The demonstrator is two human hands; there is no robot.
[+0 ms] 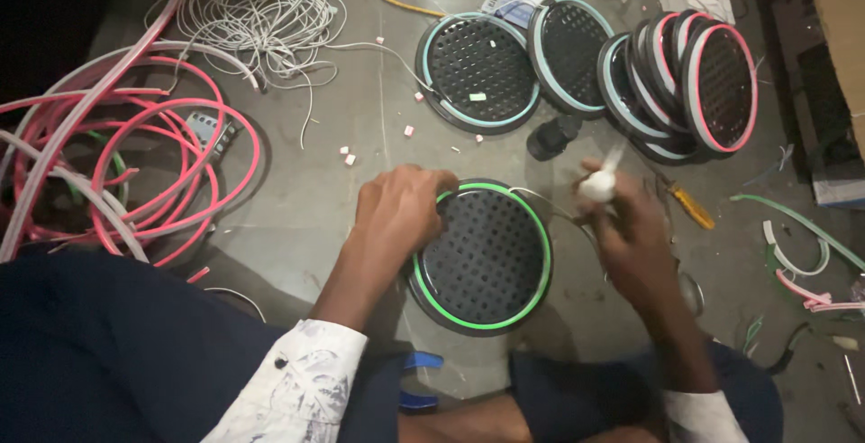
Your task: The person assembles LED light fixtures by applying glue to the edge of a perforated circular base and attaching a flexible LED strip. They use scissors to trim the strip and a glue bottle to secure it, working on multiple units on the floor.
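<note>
Sleeve (297, 380): white, paint-flecked cuff, nearest the camera, on the left arm.
Disc (482, 255): round black perforated panel with a green strip round its rim, flat on the grey floor (360, 164) between the 2 hands.
Disc facing: perforated face up toward the camera; being round, it has no long axis; strip ends appear to meet at the upper right, near the right hand.
Left hand (396, 213): fingers curled over the disc's upper-left rim, pressing on the green strip.
Right hand (631, 236): fingers closed round a small white tube (602, 182), nozzle up and tilted right.
Technique (judgement): pin the rim firmly with the left hand so the disc cannot turn; work the strip in short sections; keep the nozzle close to the rim.
Stack (676, 82): 5 or more like discs, teal- and pink-rimmed, leaning beyond.
Screwdriver (689, 207): yellow handle, just right of the right hand.
Coils (117, 164): pink strip, far left.
</note>
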